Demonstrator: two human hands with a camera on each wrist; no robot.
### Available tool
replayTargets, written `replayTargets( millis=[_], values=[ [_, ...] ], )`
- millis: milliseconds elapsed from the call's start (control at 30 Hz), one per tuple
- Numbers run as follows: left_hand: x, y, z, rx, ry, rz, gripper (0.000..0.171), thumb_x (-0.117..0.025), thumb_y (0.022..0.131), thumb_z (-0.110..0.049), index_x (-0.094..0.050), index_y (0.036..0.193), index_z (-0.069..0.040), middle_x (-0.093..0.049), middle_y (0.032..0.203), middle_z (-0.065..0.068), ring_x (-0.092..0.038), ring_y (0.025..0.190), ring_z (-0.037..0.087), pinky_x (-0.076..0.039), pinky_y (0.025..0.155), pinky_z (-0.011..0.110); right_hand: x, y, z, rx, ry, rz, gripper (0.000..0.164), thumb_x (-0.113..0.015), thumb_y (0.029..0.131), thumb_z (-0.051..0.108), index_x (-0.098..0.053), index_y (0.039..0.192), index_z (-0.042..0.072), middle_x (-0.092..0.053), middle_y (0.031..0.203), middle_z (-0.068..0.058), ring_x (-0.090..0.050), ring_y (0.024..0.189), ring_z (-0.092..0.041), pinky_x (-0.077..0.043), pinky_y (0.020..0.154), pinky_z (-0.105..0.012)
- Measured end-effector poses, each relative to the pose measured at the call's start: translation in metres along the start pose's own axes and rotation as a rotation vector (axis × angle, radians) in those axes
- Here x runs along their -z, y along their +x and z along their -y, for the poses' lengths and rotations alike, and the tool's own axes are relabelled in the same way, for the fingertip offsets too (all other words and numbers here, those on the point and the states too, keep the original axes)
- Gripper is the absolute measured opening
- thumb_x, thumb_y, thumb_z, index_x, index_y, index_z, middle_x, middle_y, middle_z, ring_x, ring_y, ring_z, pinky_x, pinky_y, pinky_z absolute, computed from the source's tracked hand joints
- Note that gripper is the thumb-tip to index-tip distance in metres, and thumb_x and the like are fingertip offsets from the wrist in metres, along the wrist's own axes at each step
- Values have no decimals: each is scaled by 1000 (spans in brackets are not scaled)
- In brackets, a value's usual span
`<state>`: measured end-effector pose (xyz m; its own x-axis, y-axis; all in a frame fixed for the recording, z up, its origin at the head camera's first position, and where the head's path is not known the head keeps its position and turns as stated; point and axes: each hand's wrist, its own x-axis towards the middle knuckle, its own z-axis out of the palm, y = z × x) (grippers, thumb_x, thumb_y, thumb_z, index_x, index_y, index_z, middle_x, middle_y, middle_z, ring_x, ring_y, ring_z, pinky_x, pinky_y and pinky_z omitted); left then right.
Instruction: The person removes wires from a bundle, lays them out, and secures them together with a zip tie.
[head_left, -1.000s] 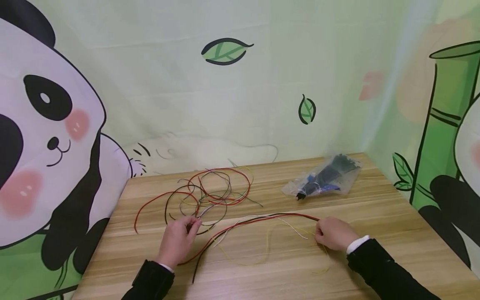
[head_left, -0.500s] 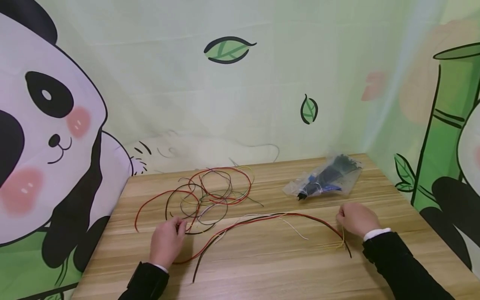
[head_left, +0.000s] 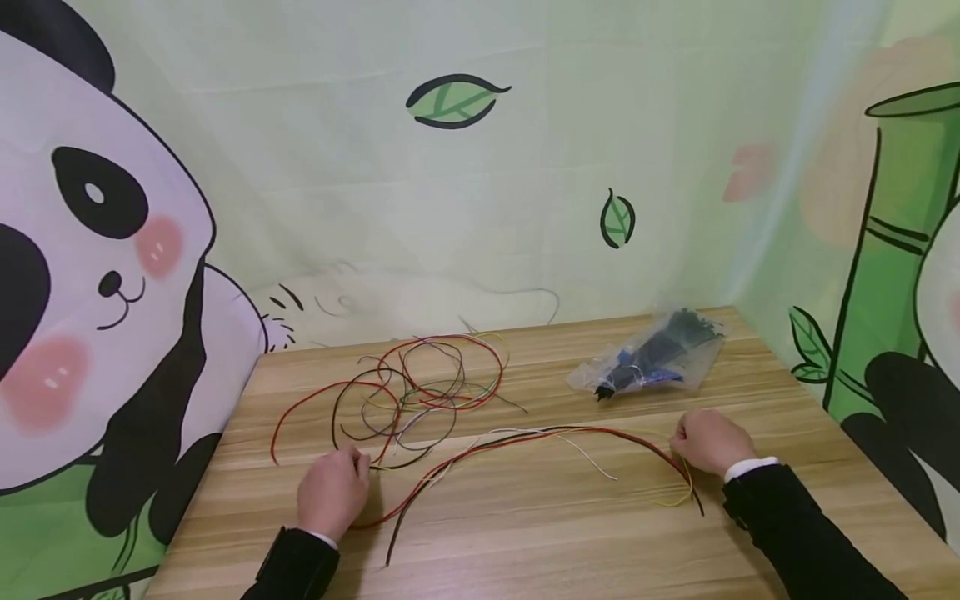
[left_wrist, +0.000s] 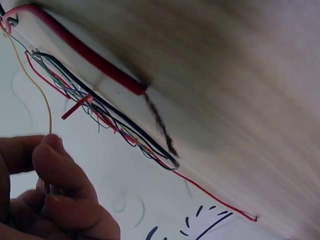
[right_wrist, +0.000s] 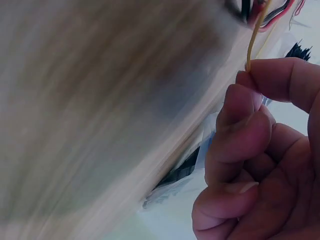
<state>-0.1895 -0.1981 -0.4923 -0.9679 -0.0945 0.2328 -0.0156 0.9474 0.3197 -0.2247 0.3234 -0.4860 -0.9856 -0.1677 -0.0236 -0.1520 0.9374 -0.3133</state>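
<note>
Between thumb and fingertips my left hand (head_left: 333,490) pinches a thin yellow wire (left_wrist: 40,90), low at the left of the table. At the right side, my right hand (head_left: 711,442) pinches a yellow wire (right_wrist: 254,40) too, with a loop of yellow dangling below the fingers in the head view. A red wire (head_left: 637,439) and a black wire (head_left: 395,533) lie side by side in a long arc between the hands. One end of a white wire (head_left: 592,460) splays off that arc toward the front.
A loose tangle of red, black, grey, green and yellow wires (head_left: 495,367) lies at the back left of the wooden table (head_left: 525,550). A clear plastic bag (head_left: 701,350) with black and blue contents sits at the back right. A printed cloth backdrop (head_left: 525,208) stands behind.
My hands have moved apart: the right one outward and slightly back, the left one left and lower. The slack yellow wire has drawn off the table's middle. The last half second shows little motion.
</note>
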Motion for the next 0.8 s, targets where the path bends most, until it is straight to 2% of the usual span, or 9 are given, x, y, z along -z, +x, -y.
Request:
replayTargets(
  millis=[133, 200, 400, 633, 800],
  values=[
    [1, 0, 0, 18, 15, -25, 21, -63, 91, -20, -69, 77, -6, -59, 65, 7, -53, 54, 21, -36, 44, 37, 0, 2, 4, 6, 14, 1, 26, -59, 77, 9, -49, 54, 16, -35, 50, 7, -36, 46, -12, -28, 46, -28],
    [2, 0, 0, 18, 30, 18, 22, -63, 90, -20, -67, 74, -7, -59, 64, 6, -52, 54, 20, -36, 44, 37, 0, 2, 5, 18, 16, 15, 26, -60, 77, 10, -51, 54, 16, -37, 50, 7, -37, 46, -12, -28, 46, -28],
    [2, -5, 2, -14, 37, 212, 23, -62, 87, -16, -60, 64, -12, -56, 63, 3, -49, 56, 18, -38, 49, 37, -5, 4, 6, 54, 22, 48, 27, -67, 85, 18, -58, 59, 16, -46, 55, 6, -43, 51, -12, -34, 51, -29],
    [6, -13, 3, -135, 1, 325, 34, -68, 84, -16, -52, 54, -16, -46, 53, -5, -42, 49, 13, -34, 50, 31, -7, 3, 8, 54, 47, 75, 23, -69, 85, 18, -60, 64, 16, -50, 58, 5, -45, 54, -13, -36, 54, -30],
    [11, -17, 1, -186, -33, 392, 30, -68, 84, -14, -54, 58, -16, -45, 55, -6, -41, 51, 12, -34, 52, 30, -8, 3, 8, 65, 51, 80, 20, -68, 86, 17, -61, 67, 16, -50, 59, 5, -45, 54, -13, -37, 55, -30]
  ],
)
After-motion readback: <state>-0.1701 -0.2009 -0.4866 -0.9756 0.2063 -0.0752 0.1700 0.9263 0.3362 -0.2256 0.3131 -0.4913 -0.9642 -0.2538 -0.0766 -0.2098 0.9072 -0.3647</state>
